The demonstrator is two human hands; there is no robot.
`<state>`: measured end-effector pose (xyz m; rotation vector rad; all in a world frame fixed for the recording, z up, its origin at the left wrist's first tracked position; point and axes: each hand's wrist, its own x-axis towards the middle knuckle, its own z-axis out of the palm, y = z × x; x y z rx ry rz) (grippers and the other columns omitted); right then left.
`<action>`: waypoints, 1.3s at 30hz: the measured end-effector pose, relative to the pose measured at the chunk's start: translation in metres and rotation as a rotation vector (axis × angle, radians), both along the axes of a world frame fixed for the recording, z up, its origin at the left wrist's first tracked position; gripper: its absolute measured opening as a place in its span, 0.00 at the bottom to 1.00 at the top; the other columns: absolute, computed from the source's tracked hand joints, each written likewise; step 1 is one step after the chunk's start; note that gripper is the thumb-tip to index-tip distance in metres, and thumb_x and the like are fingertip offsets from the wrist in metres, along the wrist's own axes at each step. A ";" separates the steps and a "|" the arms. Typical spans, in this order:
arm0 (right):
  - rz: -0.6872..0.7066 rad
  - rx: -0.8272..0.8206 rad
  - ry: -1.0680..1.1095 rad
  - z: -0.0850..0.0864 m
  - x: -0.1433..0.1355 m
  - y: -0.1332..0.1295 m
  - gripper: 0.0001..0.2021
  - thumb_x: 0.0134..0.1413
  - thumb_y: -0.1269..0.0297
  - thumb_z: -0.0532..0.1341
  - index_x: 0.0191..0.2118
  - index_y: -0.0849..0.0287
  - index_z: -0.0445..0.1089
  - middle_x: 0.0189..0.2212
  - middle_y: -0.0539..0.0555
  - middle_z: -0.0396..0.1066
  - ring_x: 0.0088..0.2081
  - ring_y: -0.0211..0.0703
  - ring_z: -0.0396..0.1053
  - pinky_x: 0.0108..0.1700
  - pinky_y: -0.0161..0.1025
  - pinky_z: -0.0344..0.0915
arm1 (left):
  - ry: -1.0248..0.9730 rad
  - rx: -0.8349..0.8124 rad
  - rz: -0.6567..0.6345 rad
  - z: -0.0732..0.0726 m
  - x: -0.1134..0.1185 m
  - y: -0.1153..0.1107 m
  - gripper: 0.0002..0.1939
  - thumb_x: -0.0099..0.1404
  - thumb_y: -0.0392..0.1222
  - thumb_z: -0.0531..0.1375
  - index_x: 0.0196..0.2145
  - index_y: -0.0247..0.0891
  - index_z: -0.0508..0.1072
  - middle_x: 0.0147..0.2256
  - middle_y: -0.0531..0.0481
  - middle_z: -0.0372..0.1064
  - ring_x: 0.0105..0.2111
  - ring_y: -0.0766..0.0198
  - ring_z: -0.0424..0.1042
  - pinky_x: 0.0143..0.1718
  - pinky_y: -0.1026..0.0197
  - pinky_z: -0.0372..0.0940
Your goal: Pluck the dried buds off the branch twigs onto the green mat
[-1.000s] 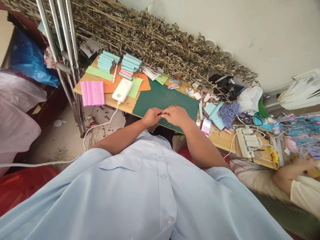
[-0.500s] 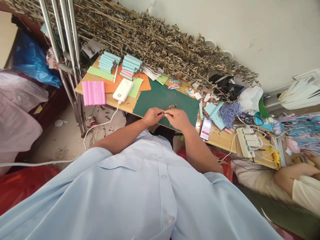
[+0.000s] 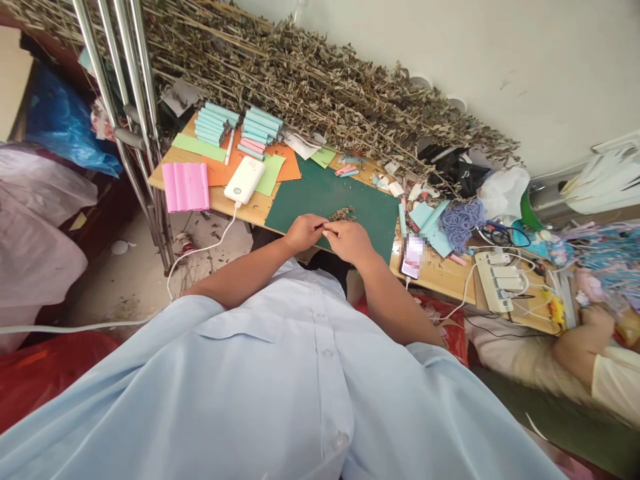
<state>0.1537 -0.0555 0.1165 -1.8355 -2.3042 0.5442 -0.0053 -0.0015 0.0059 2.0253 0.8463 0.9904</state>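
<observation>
My left hand (image 3: 305,233) and my right hand (image 3: 349,241) meet fingertip to fingertip at the near edge of a dark green mat (image 3: 305,183). Both are closed in a pinch. Whatever lies between the fingers is too small and too covered to name. Just beyond them, on the mat, is a small heap of dried plant bits (image 3: 343,213). To the right of my right hand lies a lit phone (image 3: 413,257) with a cable in it.
Blue paper rolls (image 3: 263,123), a white power bank (image 3: 245,180) and a pink folded sheet (image 3: 186,187) lie on the left. Dried stalks (image 3: 310,87) line the back. Purple yarn (image 3: 463,225) and a power strip (image 3: 494,283) are rightward. Metal crutches (image 3: 115,100) stand left; another person's arm (image 3: 583,347) shows at right.
My hands stay pinched together, with the right fingers shifted slightly over the left ones. At the right edge, the other person's arm has moved. The view has turned slightly.
</observation>
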 end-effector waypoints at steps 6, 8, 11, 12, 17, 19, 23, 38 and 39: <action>0.030 0.028 -0.107 0.004 -0.004 -0.005 0.13 0.70 0.62 0.58 0.43 0.53 0.82 0.44 0.57 0.83 0.46 0.52 0.78 0.44 0.42 0.68 | 0.014 0.002 0.001 -0.001 0.000 0.000 0.12 0.70 0.38 0.58 0.40 0.38 0.84 0.39 0.44 0.82 0.41 0.57 0.78 0.46 0.58 0.69; 0.025 0.018 -0.068 0.004 -0.001 -0.005 0.14 0.71 0.62 0.56 0.45 0.51 0.82 0.46 0.55 0.83 0.47 0.52 0.78 0.45 0.43 0.68 | 0.030 0.001 0.003 -0.001 0.000 0.001 0.12 0.71 0.39 0.59 0.40 0.38 0.84 0.39 0.44 0.82 0.40 0.57 0.78 0.46 0.58 0.69; 0.050 0.015 -0.060 0.004 0.003 -0.006 0.15 0.71 0.62 0.56 0.47 0.50 0.82 0.48 0.54 0.83 0.48 0.52 0.78 0.46 0.43 0.69 | 0.046 0.015 0.021 -0.003 0.001 0.001 0.12 0.70 0.37 0.59 0.40 0.38 0.84 0.38 0.45 0.82 0.40 0.56 0.78 0.46 0.57 0.69; 0.062 0.013 -0.072 0.004 0.004 -0.006 0.15 0.71 0.63 0.56 0.48 0.50 0.82 0.48 0.55 0.83 0.48 0.52 0.78 0.46 0.43 0.69 | 0.047 0.024 0.024 -0.003 0.002 0.001 0.12 0.70 0.37 0.59 0.40 0.38 0.84 0.38 0.45 0.82 0.40 0.56 0.78 0.46 0.57 0.69; 0.060 -0.005 -0.016 0.003 0.011 -0.005 0.14 0.70 0.63 0.58 0.49 0.48 0.83 0.48 0.53 0.83 0.48 0.51 0.79 0.48 0.42 0.70 | 0.045 0.029 0.036 -0.003 0.002 0.001 0.12 0.71 0.38 0.58 0.38 0.39 0.83 0.36 0.45 0.81 0.39 0.57 0.77 0.44 0.58 0.67; 0.016 0.007 0.082 -0.002 0.014 -0.003 0.14 0.69 0.63 0.59 0.51 0.48 0.82 0.50 0.52 0.83 0.49 0.51 0.79 0.52 0.43 0.72 | 0.044 0.016 0.034 -0.001 0.001 0.000 0.12 0.72 0.40 0.58 0.36 0.38 0.83 0.34 0.46 0.79 0.37 0.58 0.76 0.43 0.59 0.66; -0.126 0.090 0.232 -0.016 0.021 0.003 0.15 0.67 0.65 0.60 0.52 0.50 0.83 0.50 0.53 0.83 0.51 0.50 0.79 0.57 0.46 0.73 | 0.034 0.001 0.044 0.002 0.000 0.000 0.12 0.72 0.45 0.62 0.35 0.38 0.82 0.31 0.46 0.77 0.34 0.59 0.73 0.41 0.59 0.64; -0.027 0.231 0.179 -0.027 0.025 -0.002 0.14 0.68 0.63 0.61 0.52 0.47 0.83 0.52 0.51 0.82 0.52 0.48 0.79 0.55 0.44 0.75 | 0.015 -0.024 0.028 0.000 0.001 -0.001 0.13 0.73 0.43 0.60 0.35 0.38 0.82 0.32 0.46 0.77 0.36 0.58 0.74 0.42 0.59 0.64; -0.047 0.239 0.224 -0.028 0.026 -0.001 0.14 0.68 0.63 0.61 0.52 0.48 0.83 0.52 0.52 0.82 0.53 0.48 0.79 0.57 0.44 0.75 | 0.010 -0.025 0.034 0.000 0.001 -0.001 0.12 0.73 0.44 0.61 0.35 0.38 0.82 0.32 0.46 0.77 0.36 0.58 0.74 0.42 0.59 0.64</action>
